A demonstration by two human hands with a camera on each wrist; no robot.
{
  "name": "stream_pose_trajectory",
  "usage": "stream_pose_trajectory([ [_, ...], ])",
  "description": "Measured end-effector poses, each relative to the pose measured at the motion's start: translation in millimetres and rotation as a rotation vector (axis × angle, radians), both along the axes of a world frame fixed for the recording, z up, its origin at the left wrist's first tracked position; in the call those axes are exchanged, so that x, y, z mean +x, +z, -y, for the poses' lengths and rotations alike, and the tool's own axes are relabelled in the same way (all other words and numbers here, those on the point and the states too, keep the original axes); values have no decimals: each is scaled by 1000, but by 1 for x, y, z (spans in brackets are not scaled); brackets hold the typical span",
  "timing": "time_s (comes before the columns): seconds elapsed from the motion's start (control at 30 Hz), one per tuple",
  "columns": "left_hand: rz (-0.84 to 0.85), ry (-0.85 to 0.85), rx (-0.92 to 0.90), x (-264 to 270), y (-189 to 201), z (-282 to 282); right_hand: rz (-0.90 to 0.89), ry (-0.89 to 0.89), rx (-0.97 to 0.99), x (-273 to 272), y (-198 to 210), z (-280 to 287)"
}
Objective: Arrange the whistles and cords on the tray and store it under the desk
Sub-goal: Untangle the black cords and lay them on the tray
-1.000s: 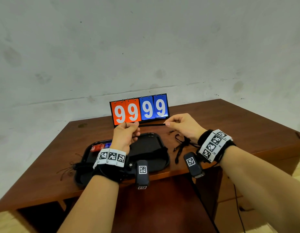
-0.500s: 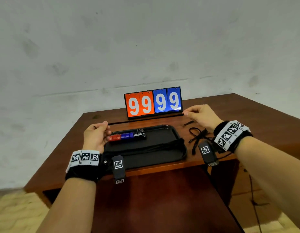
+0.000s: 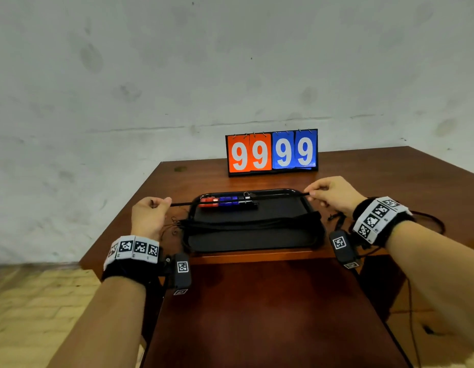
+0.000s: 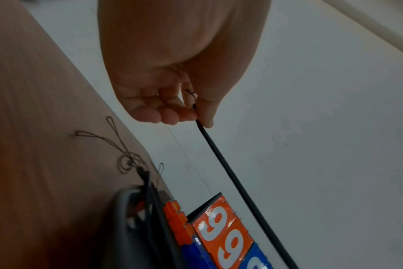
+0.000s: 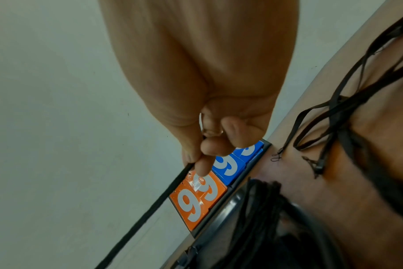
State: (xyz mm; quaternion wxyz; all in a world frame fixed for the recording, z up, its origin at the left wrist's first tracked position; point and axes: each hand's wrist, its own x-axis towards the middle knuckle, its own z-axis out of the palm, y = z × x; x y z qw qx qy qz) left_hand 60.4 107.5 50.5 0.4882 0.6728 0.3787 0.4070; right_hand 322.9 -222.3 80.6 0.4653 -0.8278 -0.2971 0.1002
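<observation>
A black tray [image 3: 257, 240] sits on the brown desk [image 3: 177, 176]. Red, blue and black whistles [image 3: 227, 202] lie in a row along its far edge, and a bundle of black cords [image 3: 251, 223] lies across its middle. I hold one black cord [image 3: 238, 200] stretched taut over the tray's far part. My left hand [image 3: 161, 204] pinches its left end [image 4: 197, 111] beyond the tray's left side. My right hand [image 3: 314, 193] pinches the right end [image 5: 191, 163] at the tray's right corner.
An orange and blue flip scoreboard [image 3: 271, 152] reading 9999 stands behind the tray near the wall. More loose black cords [image 3: 336, 217] lie on the desk right of the tray [image 5: 322, 138]. Thin cord loops [image 4: 117, 143] trail past the tray's left edge.
My hands have moved apart, drawing the cord out straight, and brought it nearer, from just in front of the scoreboard to above the whistles.
</observation>
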Motion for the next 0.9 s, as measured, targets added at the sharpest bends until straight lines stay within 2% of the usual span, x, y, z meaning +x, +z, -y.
stream_pose_trajectory([
  [0.17, -119, -39, 73, 1, -3, 3, -23, -23, -37, 1, -14, 6],
  [0.37, -299, -74, 150, 1, -10, -1, 113, -55, -166, 11, -26, 13],
  [0.9, -463, -68, 222, 7, -13, 12, 129, -105, -210, 10, -36, 17],
])
